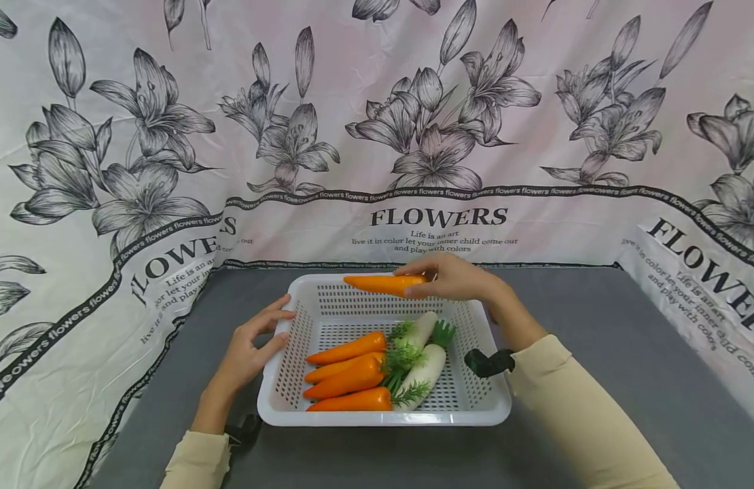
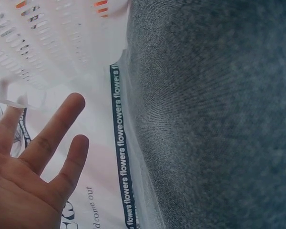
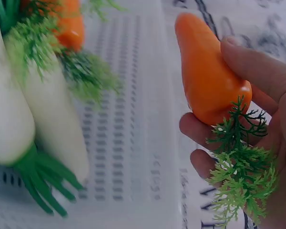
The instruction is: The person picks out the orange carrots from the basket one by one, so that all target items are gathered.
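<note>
My right hand (image 1: 453, 277) holds an orange carrot (image 1: 377, 284) above the far rim of a white slotted basket (image 1: 383, 418). In the right wrist view, thumb and fingers grip the carrot (image 3: 200, 71) near its thick end, and green fronds (image 3: 243, 176) hang over the palm. With fingers extended, my left hand (image 1: 255, 343) touches the basket's left rim. The left wrist view shows two of its fingers spread apart, others partly behind the rim. Inside the basket lie several carrots (image 1: 349, 377), tips to the left, and two white radishes (image 1: 427, 373) with green tops.
The basket stands on a grey table (image 1: 566, 319). Behind and along both sides hangs a white cloth (image 1: 328, 231) printed with flowers and lettering. Dark wrist devices (image 1: 490, 363) are worn by both arms, below beige sleeves (image 1: 572, 401).
</note>
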{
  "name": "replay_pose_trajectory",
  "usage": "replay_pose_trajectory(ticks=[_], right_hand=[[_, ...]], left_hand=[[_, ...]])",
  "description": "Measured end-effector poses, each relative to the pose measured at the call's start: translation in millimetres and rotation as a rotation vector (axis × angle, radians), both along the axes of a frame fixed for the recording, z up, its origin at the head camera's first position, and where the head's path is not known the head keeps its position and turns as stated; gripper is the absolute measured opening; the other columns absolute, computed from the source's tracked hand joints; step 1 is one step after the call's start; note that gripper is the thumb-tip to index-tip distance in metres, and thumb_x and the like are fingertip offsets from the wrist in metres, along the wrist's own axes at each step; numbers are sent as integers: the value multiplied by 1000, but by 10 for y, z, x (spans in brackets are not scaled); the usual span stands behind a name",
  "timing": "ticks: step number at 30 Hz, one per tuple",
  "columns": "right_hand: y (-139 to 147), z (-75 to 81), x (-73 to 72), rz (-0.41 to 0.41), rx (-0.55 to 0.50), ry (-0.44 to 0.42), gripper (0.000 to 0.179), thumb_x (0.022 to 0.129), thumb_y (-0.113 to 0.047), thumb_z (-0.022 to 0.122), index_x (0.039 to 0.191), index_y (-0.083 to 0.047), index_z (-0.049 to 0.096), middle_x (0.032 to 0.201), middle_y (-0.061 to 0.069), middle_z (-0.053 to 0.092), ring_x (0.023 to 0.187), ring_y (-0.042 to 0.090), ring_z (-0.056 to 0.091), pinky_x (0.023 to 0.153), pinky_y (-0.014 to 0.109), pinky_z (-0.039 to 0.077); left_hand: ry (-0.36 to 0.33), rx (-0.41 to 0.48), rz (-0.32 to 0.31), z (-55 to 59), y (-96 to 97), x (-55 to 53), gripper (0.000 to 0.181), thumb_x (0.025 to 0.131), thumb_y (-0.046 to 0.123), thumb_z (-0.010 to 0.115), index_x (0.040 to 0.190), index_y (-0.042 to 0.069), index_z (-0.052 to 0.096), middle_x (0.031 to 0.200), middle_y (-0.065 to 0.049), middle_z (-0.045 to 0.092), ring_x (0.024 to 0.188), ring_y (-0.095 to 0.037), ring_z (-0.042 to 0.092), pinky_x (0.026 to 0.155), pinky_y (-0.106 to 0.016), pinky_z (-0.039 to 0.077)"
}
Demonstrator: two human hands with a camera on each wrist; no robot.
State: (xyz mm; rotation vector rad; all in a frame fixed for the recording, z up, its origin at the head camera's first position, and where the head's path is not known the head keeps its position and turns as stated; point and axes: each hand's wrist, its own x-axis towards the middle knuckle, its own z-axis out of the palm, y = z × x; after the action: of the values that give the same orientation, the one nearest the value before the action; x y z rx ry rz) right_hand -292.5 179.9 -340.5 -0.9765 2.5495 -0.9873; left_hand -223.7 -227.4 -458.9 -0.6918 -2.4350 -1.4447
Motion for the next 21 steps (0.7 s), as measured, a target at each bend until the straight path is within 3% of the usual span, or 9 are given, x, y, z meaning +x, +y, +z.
replay_pose_trajectory(ticks=[3, 9, 16, 21], right_hand=[[171, 62, 38, -112, -14, 19, 48, 95, -29, 72, 140, -17, 63, 139, 8, 65, 96, 20, 64, 79, 35, 53], [550, 26, 78, -320, -56, 56, 50, 95, -36, 71, 142, -21, 61, 122, 9, 70, 88, 24, 62, 68, 32, 50], [973, -148, 187, -516, -117, 110, 55, 97, -38, 68, 145, -14, 58, 132, 18, 64, 96, 30, 64, 72, 29, 54], [1262, -366, 289, -687, -81, 126, 61, 98, -45, 65, 146, -9, 56, 130, 24, 63, 101, 34, 62, 68, 28, 53]], left_hand=[[-10, 10, -11, 11, -2, 6, 33, 97, 7, 63, 130, 10, 67, 160, -10, 45, 102, -11, 68, 71, -28, 62], [-8, 6, -12, 12, -9, 17, 33, 97, 6, 63, 130, 8, 67, 160, -12, 44, 101, -12, 69, 70, -29, 62], [-19, 8, -9, 17, -8, 28, 32, 97, 7, 63, 129, 8, 67, 160, -12, 44, 99, -18, 70, 68, -30, 62], [-20, -2, -6, 23, 9, 25, 32, 97, 9, 63, 129, 9, 67, 160, -11, 44, 100, -23, 69, 68, -29, 62]])
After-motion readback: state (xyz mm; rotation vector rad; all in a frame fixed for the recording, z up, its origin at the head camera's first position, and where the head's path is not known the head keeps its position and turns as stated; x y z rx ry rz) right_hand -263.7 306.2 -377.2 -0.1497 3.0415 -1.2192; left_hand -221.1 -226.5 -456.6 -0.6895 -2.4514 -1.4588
